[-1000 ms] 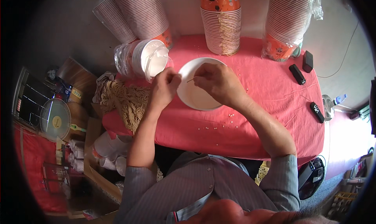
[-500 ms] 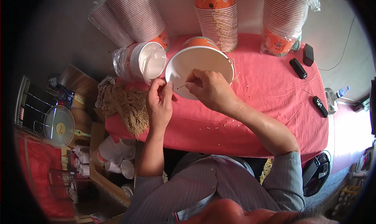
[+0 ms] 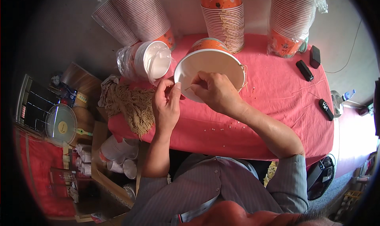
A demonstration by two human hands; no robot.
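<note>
Apparently we're only partway: the tub, tilted toward us over the counter, has cord at its right rim; its left rim (partly hidden) shows none clearly. Our left hand holds that rim in a narrow grip; our right hand pinches a thin stick. The far stack already bears cord.

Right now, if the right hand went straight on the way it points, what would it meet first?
Most likely the white inside of the tilted paper tub, on its left side; how far the right hand sits from that wall is unclear from this view.
</note>
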